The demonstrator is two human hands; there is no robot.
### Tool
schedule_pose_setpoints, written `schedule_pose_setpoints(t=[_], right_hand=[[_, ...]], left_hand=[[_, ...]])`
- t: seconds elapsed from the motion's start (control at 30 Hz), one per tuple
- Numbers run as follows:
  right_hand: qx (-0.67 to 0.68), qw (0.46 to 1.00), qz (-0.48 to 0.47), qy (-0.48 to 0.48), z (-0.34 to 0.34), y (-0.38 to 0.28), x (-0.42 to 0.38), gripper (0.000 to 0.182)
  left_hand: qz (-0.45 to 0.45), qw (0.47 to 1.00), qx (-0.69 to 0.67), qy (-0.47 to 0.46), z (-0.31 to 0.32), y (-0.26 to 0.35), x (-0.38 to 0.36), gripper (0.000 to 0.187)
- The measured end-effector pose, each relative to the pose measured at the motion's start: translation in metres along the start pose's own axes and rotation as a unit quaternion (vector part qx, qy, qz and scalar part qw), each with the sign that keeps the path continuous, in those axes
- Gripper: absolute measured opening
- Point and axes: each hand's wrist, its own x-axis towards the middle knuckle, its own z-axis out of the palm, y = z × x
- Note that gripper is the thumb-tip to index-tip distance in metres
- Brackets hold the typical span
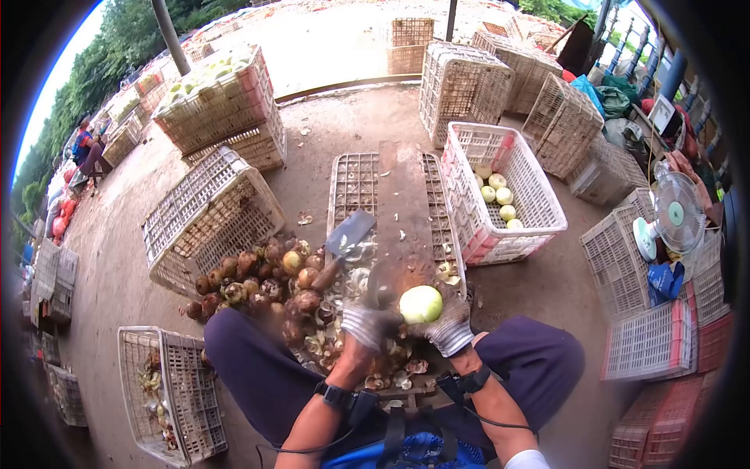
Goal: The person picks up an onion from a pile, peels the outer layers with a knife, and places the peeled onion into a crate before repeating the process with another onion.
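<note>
A peeled, pale green onion (420, 304) rests in my right hand (448, 327), whose gloved fingers curl around its lower right side. My left hand (367, 324), in a striped glove, is close to the onion's left side. Its fingers are smeared by motion, and a dark blurred shape stands just above them. Both hands are over the near end of a wooden board (405, 207), which lies across an upturned crate (353, 176). Left of the board lies a cleaver (350, 233) with a wooden handle. Unpeeled brown onions (269, 273) are heaped beside my left knee, among loose skins.
A white crate (508, 227) holding several peeled onions stands at the right of the board. A tipped crate (211, 219) lies behind the heap. Another crate (172, 391) with scraps sits lower left. Stacked crates and a fan (678, 207) line the right side.
</note>
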Motion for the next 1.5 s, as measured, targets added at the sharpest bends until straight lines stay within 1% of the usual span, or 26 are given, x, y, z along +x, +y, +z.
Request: schedule_pose_setpoints(t=[0.07, 0.17, 0.27, 0.3, 0.33, 0.4, 0.43, 0.47, 0.57, 0.6, 0.7, 0.73, 0.77, 0.83, 0.87, 0.97, 1.0, 1.07, 1.1, 1.13, 1.2, 1.27, 1.33, 1.37, 1.43, 1.5], right_hand=[[-0.022, 1.0, 0.014, -0.002, -0.003, -0.005, 0.001, 0.081], [0.09, 0.995, 0.042, -0.006, -0.009, -0.005, 0.003, 0.08], [0.25, 0.959, 0.134, -0.021, -0.015, -0.016, 0.004, 0.081], [0.271, 0.953, 0.13, -0.023, -0.016, -0.015, 0.005, 0.081], [0.293, 0.947, 0.127, -0.025, -0.015, -0.014, 0.006, 0.08], [0.326, 0.935, 0.136, -0.032, -0.015, -0.01, 0.005, 0.078], [0.337, 0.929, 0.147, -0.036, -0.016, -0.007, 0.005, 0.077], [0.347, 0.924, 0.158, -0.041, -0.018, -0.003, 0.004, 0.077], [0.355, 0.926, 0.114, -0.062, -0.016, 0.033, -0.004, 0.052], [0.358, 0.925, 0.106, -0.068, -0.016, 0.042, -0.006, 0.052], [0.391, 0.91, 0.113, -0.08, -0.017, 0.042, -0.006, 0.051], [0.405, 0.903, 0.121, -0.082, -0.017, 0.04, -0.006, 0.051], [0.414, 0.897, 0.127, -0.084, -0.016, 0.039, -0.006, 0.051], [0.403, 0.902, 0.135, -0.077, -0.014, 0.04, -0.007, 0.051], [0.388, 0.909, 0.135, -0.071, -0.012, 0.041, -0.007, 0.05], [0.305, 0.939, 0.144, -0.058, -0.01, 0.044, -0.002, 0.075], [0.279, 0.948, 0.136, -0.068, -0.011, 0.037, 0.0, 0.075], [0.225, 0.963, 0.121, -0.088, -0.015, 0.013, 0.003, 0.076], [0.235, 0.96, 0.127, -0.087, -0.014, 0.007, 0.002, 0.077], [0.246, 0.956, 0.133, -0.086, -0.013, 0.003, 0.002, 0.078], [0.168, 0.977, 0.093, -0.095, -0.012, 0.006, 0.002, 0.08], [-0.014, 0.994, -0.002, -0.11, -0.013, 0.021, 0.004, 0.082], [-0.03, 0.994, -0.027, -0.099, -0.012, 0.023, 0.004, 0.084], [-0.039, 0.994, -0.039, -0.093, -0.012, 0.023, 0.003, 0.084], [-0.071, 0.991, -0.05, -0.102, -0.014, 0.019, 0.004, 0.086], [-0.064, 0.991, -0.044, -0.108, -0.017, 0.014, 0.005, 0.089]], left_hand=[[0.016, 1.0, 0.025, 0.001, -0.007, -0.012, 0.004, 0.034], [0.04, 0.997, 0.063, -0.001, -0.014, -0.026, 0.009, 0.032], [-0.019, 0.999, -0.018, 0.02, -0.018, -0.017, 0.008, 0.031], [0.052, 0.996, 0.066, 0.003, -0.021, -0.017, 0.009, 0.03], [0.122, 0.981, 0.15, -0.013, -0.025, -0.019, 0.011, 0.029], [0.137, 0.98, 0.142, -0.023, -0.033, -0.026, 0.014, 0.03], [0.082, 0.995, 0.05, -0.015, -0.037, -0.032, 0.015, 0.03], [0.026, 0.999, -0.043, -0.006, -0.04, -0.035, 0.015, 0.031], [0.034, 0.987, -0.129, 0.091, -0.043, -0.017, 0.017, 0.032], [0.002, 0.984, -0.132, 0.119, -0.04, -0.001, 0.012, 0.031], [0.028, 0.991, -0.071, 0.108, -0.04, 0.017, 0.011, 0.037], [-0.001, 0.996, -0.054, 0.075, -0.042, 0.02, 0.009, 0.039], [-0.007, 0.997, -0.04, 0.062, -0.037, 0.019, 0.007, 0.036], [-0.017, 0.999, -0.014, 0.038, -0.021, 0.015, 0.005, 0.03], [0.009, 0.996, 0.086, 0.002, -0.023, 0.008, 0.009, 0.03], [-0.036, 0.994, 0.092, -0.039, -0.02, -0.001, 0.011, 0.029], [-0.008, 0.985, 0.167, -0.032, -0.017, -0.001, 0.009, 0.031], [-0.034, 0.992, 0.11, -0.054, -0.019, -0.006, 0.009, 0.043], [-0.045, 0.994, 0.08, -0.064, -0.018, -0.003, 0.008, 0.049], [-0.052, 0.992, 0.095, -0.066, -0.016, 0.001, 0.007, 0.047], [-0.065, 0.987, 0.126, -0.071, -0.013, 0.014, 0.004, 0.045], [-0.047, 0.997, 0.015, -0.062, -0.01, 0.01, 0.003, 0.036], [0.037, 0.998, 0.014, -0.05, -0.016, 0.0, 0.004, 0.03], [0.112, 0.991, 0.067, -0.042, -0.027, -0.01, 0.007, 0.028], [0.018, 0.993, -0.114, 0.011, -0.031, 0.002, 0.007, 0.026], [0.037, 0.995, -0.046, 0.081, -0.039, 0.02, 0.008, 0.025]])
